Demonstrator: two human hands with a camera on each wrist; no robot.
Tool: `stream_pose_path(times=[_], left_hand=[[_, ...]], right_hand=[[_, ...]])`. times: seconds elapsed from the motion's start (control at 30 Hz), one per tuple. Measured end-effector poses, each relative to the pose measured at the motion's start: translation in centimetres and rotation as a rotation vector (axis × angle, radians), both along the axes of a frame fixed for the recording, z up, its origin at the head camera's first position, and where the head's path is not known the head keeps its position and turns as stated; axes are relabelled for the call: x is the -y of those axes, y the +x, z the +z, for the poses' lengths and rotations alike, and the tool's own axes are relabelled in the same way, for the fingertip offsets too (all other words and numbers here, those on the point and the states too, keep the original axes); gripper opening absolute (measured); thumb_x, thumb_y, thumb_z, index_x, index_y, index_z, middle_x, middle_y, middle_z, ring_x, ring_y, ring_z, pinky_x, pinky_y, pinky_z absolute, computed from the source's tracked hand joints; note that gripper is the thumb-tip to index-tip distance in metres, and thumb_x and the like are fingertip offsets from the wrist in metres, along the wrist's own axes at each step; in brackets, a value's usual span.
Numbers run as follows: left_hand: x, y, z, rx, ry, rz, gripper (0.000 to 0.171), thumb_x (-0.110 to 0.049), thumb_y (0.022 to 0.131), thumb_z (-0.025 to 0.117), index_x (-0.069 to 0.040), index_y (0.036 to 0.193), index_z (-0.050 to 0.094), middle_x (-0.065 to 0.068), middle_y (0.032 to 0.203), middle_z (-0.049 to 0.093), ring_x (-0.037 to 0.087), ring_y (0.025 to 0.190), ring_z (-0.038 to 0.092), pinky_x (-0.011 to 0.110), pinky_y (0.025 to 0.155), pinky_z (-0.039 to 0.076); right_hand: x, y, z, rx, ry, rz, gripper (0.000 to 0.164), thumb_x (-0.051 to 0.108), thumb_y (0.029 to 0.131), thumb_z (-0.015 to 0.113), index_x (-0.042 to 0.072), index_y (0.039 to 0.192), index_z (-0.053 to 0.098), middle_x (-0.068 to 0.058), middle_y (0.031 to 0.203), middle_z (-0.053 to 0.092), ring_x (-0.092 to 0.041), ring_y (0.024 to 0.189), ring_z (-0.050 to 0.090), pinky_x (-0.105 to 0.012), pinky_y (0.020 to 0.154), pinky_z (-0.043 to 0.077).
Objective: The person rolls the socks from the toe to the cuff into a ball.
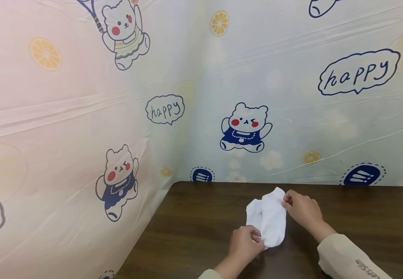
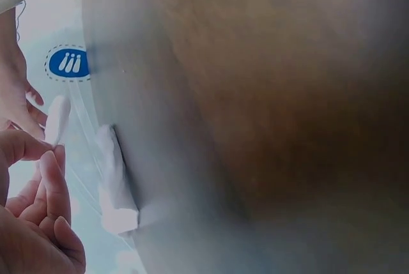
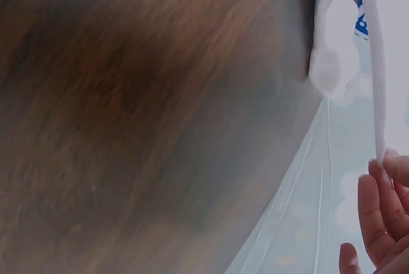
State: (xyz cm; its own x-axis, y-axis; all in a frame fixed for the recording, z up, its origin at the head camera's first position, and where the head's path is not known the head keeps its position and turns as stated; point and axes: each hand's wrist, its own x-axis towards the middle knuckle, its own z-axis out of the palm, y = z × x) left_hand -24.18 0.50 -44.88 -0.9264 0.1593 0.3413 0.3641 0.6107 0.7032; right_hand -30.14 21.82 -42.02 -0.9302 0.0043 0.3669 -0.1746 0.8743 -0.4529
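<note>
A white ankle sock is stretched between my two hands, raised off the table in both wrist views. My left hand pinches its near end between thumb and fingers. At the far right edge, my right hand pinches it the same way, the fabric hanging straight from thumb and fingertips in the right wrist view. A second white sock lies on the table, partly hidden behind the held one. The left wrist view shows that lying sock on the wooden surface.
The dark brown wooden table spreads beneath both hands. Behind it and along the left side hang pale sheets printed with bears, orange slices and the word "happy". The table's far edge runs just beyond the socks.
</note>
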Motion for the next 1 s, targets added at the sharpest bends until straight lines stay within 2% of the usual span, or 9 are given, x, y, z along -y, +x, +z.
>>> stream_pose_path(times=[0.17,0.43,0.67,1.0], left_hand=[[0.7,0.0,-0.2,-0.013,-0.004,-0.005,0.016,-0.010,0.063,0.078,-0.018,0.066,0.065,-0.016,0.057,0.062,-0.005,0.055,0.050,0.019,0.053,0.040],[1.6,-0.1,-0.3,0.029,-0.008,0.004,0.015,-0.009,0.063,0.076,-0.017,0.067,0.065,-0.017,0.057,0.060,-0.005,0.053,0.049,0.020,0.053,0.041],[2.6,-0.3,-0.4,0.014,-0.013,-0.012,0.013,-0.008,0.064,0.075,-0.016,0.069,0.066,-0.017,0.059,0.061,-0.005,0.054,0.050,0.020,0.053,0.041],[3.3,0.0,-0.2,0.005,-0.033,0.004,0.013,-0.009,0.064,0.075,-0.017,0.070,0.067,-0.017,0.058,0.061,-0.005,0.054,0.051,0.020,0.053,0.041]], right_hand=[[0.5,-0.1,-0.3,-0.028,0.009,0.016,0.015,0.014,0.082,0.074,0.008,0.087,0.061,-0.001,0.072,0.061,-0.018,0.059,0.051,-0.044,0.062,0.042],[1.5,-0.4,-0.5,-0.021,0.014,0.038,0.016,0.015,0.082,0.073,0.008,0.089,0.061,-0.001,0.072,0.061,-0.018,0.058,0.050,-0.045,0.062,0.042],[2.2,-0.7,-0.9,-0.028,0.025,0.046,0.016,0.015,0.082,0.074,0.010,0.087,0.060,0.000,0.070,0.059,-0.018,0.057,0.049,-0.044,0.061,0.042],[3.2,-0.9,-1.3,-0.036,0.037,0.067,0.017,0.014,0.081,0.075,0.010,0.087,0.060,0.001,0.068,0.057,-0.017,0.058,0.049,-0.043,0.062,0.040]])
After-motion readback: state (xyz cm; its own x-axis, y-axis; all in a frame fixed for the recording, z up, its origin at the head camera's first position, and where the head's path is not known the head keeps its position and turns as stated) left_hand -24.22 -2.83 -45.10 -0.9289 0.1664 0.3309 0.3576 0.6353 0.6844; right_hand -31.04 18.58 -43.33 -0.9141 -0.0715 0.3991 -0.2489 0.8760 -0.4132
